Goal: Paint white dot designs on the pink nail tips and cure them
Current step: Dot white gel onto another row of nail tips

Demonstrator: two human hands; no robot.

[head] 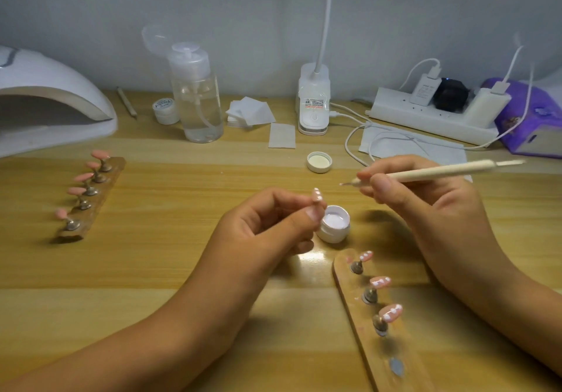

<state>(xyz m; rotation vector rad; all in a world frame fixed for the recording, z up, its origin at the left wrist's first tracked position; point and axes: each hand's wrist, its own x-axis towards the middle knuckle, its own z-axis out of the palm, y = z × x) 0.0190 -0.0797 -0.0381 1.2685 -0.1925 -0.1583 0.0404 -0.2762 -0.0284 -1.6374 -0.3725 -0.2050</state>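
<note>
My left hand pinches a pink nail tip with white dots, held above the table. My right hand grips a cream dotting pen, its metal point aimed left, a short gap from that tip. An open jar of white gel sits just below between the hands. A wooden holder at lower right carries three dotted pink tips, with one bare magnet near its near end. A second wooden holder at left carries several plain pink tips.
A white curing lamp stands at far left. Along the back are a small jar, a pump bottle, cotton pads, a desk lamp base, a power strip and a purple box. The jar's lid lies mid-table.
</note>
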